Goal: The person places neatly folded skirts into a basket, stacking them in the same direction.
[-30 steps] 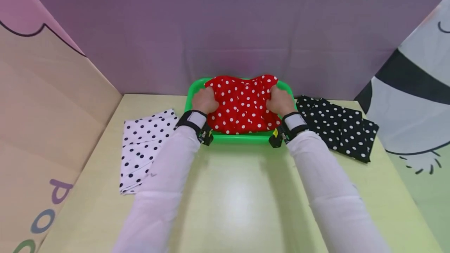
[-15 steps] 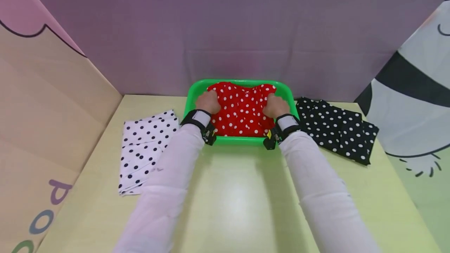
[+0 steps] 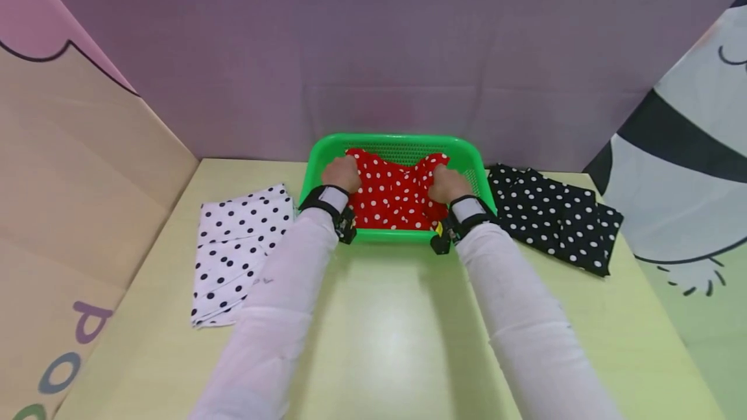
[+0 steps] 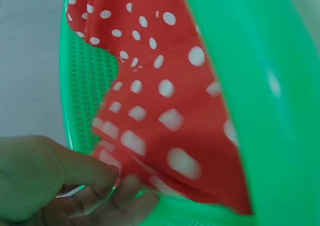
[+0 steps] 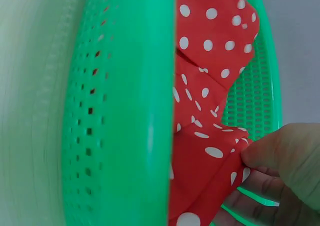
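A red cloth garment with white dots (image 3: 391, 193), its neckline curved at the far side, lies inside the green plastic basket (image 3: 397, 236). My left hand (image 3: 342, 175) pinches the garment's left edge between thumb and fingers, as the left wrist view shows at the fingers (image 4: 125, 196). On the other side my right hand (image 3: 449, 185) pinches its right edge, the thumb (image 5: 265, 151) on top of the folded fabric. Both hands are within the basket's rim. The garment's near end is partly hidden behind the front wall in both wrist views.
To the left lies a folded white cloth with black dots (image 3: 233, 245), partly under the left sleeve. A folded black cloth with white dots (image 3: 554, 212) lies right of the basket. The basket stands near the purple back wall (image 3: 397, 44) on a pale table (image 3: 385, 316).
Both hands have lowered the red garment deeper into the basket, uncovering the far rim. The right hand has moved inward to the left, and the fabric between the hands sags more.
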The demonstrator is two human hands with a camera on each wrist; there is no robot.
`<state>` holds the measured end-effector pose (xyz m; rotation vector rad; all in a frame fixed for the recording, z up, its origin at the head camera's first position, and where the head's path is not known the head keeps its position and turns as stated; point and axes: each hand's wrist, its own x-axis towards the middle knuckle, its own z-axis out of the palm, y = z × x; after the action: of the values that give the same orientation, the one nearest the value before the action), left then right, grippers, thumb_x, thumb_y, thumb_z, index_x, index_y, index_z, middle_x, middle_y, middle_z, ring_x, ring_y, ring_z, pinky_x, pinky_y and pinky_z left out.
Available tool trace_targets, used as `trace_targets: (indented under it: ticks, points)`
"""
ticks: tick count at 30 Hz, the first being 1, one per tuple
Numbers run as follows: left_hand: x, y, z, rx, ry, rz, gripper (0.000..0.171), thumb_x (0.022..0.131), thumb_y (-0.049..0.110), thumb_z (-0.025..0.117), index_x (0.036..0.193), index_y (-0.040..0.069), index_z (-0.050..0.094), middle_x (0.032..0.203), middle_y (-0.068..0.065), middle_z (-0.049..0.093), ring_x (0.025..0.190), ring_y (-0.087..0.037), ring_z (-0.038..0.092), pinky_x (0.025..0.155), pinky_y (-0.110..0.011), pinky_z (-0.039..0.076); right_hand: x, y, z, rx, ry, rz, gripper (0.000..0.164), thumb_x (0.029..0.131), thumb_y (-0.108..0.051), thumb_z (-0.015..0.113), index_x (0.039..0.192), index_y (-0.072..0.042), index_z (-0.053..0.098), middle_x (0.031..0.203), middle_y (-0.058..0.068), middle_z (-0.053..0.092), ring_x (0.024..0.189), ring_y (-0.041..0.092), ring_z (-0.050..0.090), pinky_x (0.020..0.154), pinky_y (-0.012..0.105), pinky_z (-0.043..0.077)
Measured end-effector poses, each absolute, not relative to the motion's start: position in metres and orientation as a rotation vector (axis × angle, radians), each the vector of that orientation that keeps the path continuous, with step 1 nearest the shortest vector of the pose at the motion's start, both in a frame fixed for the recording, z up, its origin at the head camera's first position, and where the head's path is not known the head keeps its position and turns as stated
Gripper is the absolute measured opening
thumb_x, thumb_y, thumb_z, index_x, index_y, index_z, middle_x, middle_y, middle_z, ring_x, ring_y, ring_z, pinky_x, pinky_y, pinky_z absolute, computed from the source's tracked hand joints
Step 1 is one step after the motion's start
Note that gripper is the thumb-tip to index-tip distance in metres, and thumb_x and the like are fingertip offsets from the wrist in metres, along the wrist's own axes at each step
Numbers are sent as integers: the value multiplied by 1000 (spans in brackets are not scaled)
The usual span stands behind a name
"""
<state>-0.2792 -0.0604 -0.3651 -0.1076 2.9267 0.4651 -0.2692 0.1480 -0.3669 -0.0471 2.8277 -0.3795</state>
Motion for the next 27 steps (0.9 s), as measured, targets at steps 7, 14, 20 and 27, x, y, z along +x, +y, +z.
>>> trace_targets:
  ticks: [7,14,20,27]
  points:
    - [-280,-56,-359,-50,2949,495,18,88,11,51,102,5,60,99,-12,62,81,-25,59,64,-36,50,-274,151,-366,-118,2820,-457,29,86,-8,48,112,2,44,100,22,58,81,32,55,69,43,47]
    - [-278,-57,-355,-9,2917,481,23,89,12,50,110,4,57,98,-12,62,75,-22,55,59,-32,45,-275,159,-370,-117,2773,-503,28,85,-5,47,111,5,45,95,20,55,76,29,51,63,36,44]
    - [-275,-64,-355,18,2880,474,16,87,11,51,98,5,60,92,-10,61,71,-20,52,56,-29,43,-270,160,-364,-130,2707,-432,43,92,-12,45,130,5,39,116,24,52,90,31,51,76,38,45]
    - [-273,-73,-353,120,2810,464,13,86,10,49,73,9,50,64,-3,44,57,-17,44,49,-26,37,-271,170,-367,-231,2696,-374,51,93,-19,45,138,4,33,137,25,40,123,39,41,100,49,36]
